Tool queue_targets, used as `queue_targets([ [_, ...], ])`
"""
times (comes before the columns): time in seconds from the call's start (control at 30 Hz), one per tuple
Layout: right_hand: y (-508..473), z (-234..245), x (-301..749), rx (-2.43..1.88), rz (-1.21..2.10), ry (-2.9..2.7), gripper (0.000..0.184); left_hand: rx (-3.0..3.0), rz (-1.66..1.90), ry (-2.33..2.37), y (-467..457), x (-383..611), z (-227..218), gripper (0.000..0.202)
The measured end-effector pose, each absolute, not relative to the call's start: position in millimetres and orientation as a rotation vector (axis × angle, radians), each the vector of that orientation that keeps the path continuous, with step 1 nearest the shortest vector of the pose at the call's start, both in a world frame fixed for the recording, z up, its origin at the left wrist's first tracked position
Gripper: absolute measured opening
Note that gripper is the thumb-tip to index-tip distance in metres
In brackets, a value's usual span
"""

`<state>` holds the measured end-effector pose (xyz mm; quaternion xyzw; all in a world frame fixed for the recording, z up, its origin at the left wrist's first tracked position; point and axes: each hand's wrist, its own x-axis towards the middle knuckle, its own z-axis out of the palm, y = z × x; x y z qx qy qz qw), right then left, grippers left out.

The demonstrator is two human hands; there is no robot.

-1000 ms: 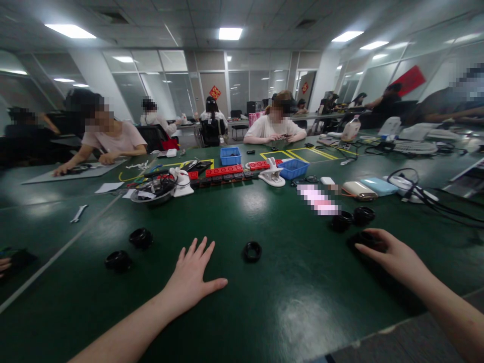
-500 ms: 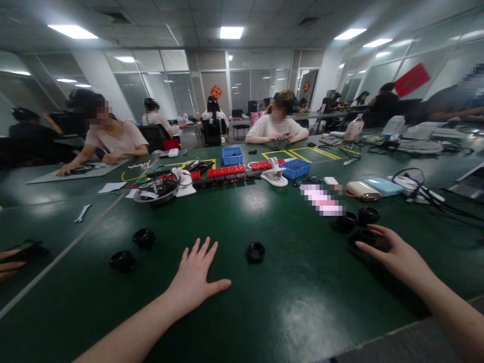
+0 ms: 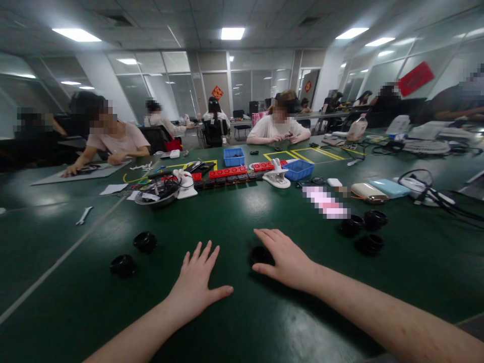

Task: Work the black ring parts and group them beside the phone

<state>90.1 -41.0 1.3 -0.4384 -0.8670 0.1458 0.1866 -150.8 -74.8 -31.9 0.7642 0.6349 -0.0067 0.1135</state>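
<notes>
My left hand (image 3: 196,283) lies flat and open on the green table (image 3: 264,322), fingers spread, holding nothing. My right hand (image 3: 284,257) reaches across to the middle and rests arched over a black ring (image 3: 260,255), fingers stretched out over it; most of the ring is hidden beneath the palm. Two more black rings (image 3: 144,241) (image 3: 123,264) sit to the left of my left hand. Three black rings (image 3: 351,224) (image 3: 375,218) (image 3: 370,243) cluster at the right, apart from both hands.
Farther back stand a metal bowl (image 3: 157,194) of cables, red power strips (image 3: 227,172), a white clamp (image 3: 276,177) and two blue bins (image 3: 232,156) (image 3: 298,169). A wrench (image 3: 83,215) lies left; power banks (image 3: 368,191) and cables (image 3: 434,194) lie right. Several people sit across the table.
My right hand has left the cluster of rings at the right and swung left onto the middle ring. My left hand has stayed flat in place.
</notes>
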Motion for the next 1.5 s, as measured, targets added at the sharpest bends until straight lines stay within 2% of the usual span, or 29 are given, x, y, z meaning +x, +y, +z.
queue_targets([
  [0.17,-42,-15,77,-1.194,0.435,-2.475,0.072,2.245,-0.009,1.849,-74,-152,-35,0.096],
  [0.33,-40,-19,82,-1.190,0.450,-2.482,0.048,2.248,-0.008,1.844,-73,-153,-37,0.095],
  [0.4,-38,-19,83,-1.195,0.442,-2.486,0.043,2.248,-0.007,1.838,-74,-153,-36,0.094],
  [1.0,19,-17,81,-1.505,0.056,-2.508,0.037,2.217,-0.064,1.847,-75,-150,-30,0.094],
  [1.2,46,-20,84,-1.662,-0.036,-2.481,0.029,2.206,-0.062,1.842,-75,-150,-27,0.094],
  [1.5,61,-22,105,-1.815,-0.113,-2.398,0.027,2.231,-0.071,1.832,-74,-153,-31,0.095],
])
